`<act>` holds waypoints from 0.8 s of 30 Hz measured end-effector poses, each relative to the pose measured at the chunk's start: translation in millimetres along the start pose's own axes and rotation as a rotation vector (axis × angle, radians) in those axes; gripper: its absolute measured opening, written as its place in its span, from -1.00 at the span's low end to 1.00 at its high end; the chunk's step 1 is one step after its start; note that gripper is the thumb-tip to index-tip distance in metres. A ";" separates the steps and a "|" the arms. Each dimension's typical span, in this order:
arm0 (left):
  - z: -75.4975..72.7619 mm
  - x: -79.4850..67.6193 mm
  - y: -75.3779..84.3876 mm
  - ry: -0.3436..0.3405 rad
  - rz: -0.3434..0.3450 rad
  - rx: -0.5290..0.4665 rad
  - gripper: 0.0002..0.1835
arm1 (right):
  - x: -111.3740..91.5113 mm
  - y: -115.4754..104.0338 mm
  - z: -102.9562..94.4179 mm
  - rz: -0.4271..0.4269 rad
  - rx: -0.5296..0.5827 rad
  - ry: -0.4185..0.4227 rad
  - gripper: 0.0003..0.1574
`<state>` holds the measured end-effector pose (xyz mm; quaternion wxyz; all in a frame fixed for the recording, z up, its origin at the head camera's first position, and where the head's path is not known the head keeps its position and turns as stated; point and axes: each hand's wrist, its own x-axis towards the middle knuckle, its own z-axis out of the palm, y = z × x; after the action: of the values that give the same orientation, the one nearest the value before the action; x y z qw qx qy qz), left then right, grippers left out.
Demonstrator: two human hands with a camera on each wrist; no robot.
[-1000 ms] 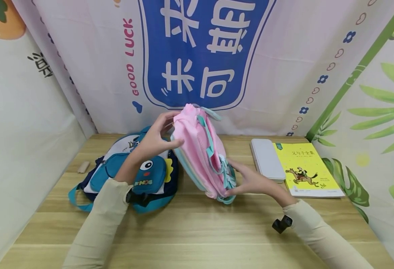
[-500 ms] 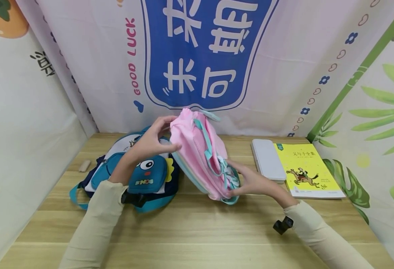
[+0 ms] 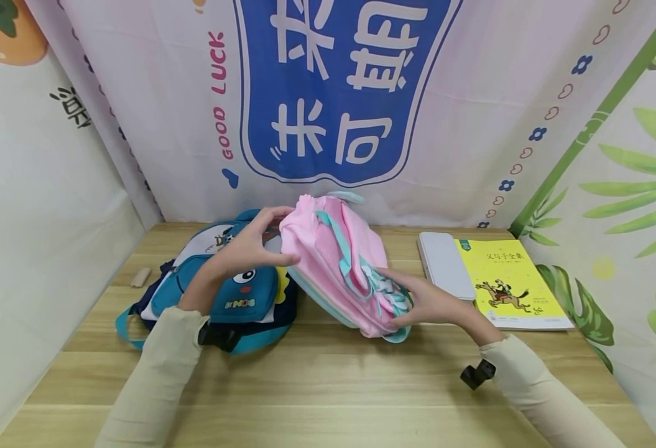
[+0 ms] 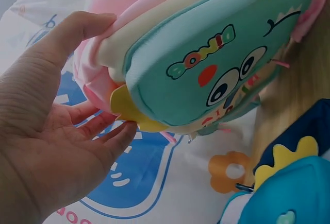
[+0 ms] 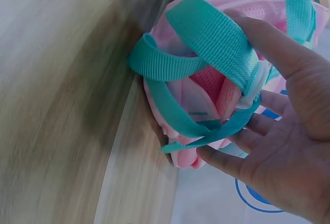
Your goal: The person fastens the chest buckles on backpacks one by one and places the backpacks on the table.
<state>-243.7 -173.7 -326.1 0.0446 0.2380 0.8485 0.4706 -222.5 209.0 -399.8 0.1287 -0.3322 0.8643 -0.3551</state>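
A pink backpack (image 3: pixel 333 255) stands tilted at the back middle of the table, its strap side turned up and to the right. My left hand (image 3: pixel 249 246) grips its upper left side, thumb on the pink edge and fingers behind. In the left wrist view its mint front pocket (image 4: pixel 185 74) shows cartoon eyes and a red nose. My right hand (image 3: pixel 431 302) holds the lower right side, thumb and fingers spread around the teal straps (image 5: pixel 211 33). A blue dinosaur backpack (image 3: pixel 227 286) lies on the table beneath my left forearm, partly hidden by it.
At the right, a yellow book (image 3: pixel 509 283) lies on the wooden table (image 3: pixel 328 392), with a pale flat case (image 3: pixel 446 264) at its left edge. A small beige block (image 3: pixel 140 277) lies at the far left. A printed curtain (image 3: pixel 182 124) hangs close behind the table.
The pink backpack has tipped further over, its top dropping left and its strap side turning upward. My left hand has come down with it; my right hand has shifted slightly right.
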 end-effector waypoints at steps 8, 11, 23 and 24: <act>8.5 -2.9 -13.4 -0.035 -0.022 -0.029 -0.03 | -4.9 4.2 -2.4 0.041 -0.027 -0.015 0.33; 11.4 -3.9 -16.0 -0.054 -0.032 -0.039 -0.01 | -6.8 5.4 -3.3 0.042 -0.042 -0.020 0.31; 25.9 -7.9 -30.8 -0.154 -0.104 0.037 0.06 | -15.8 10.2 -14.5 0.034 -0.096 -0.075 0.22; 27.0 -8.1 -31.7 -0.163 -0.111 0.042 0.07 | -16.5 10.0 -15.6 0.037 -0.103 -0.081 0.22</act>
<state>-239.9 -170.4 -368.3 0.1344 0.2287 0.8637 0.4286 -222.1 233.5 -395.9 0.1527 -0.3364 0.8815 -0.2942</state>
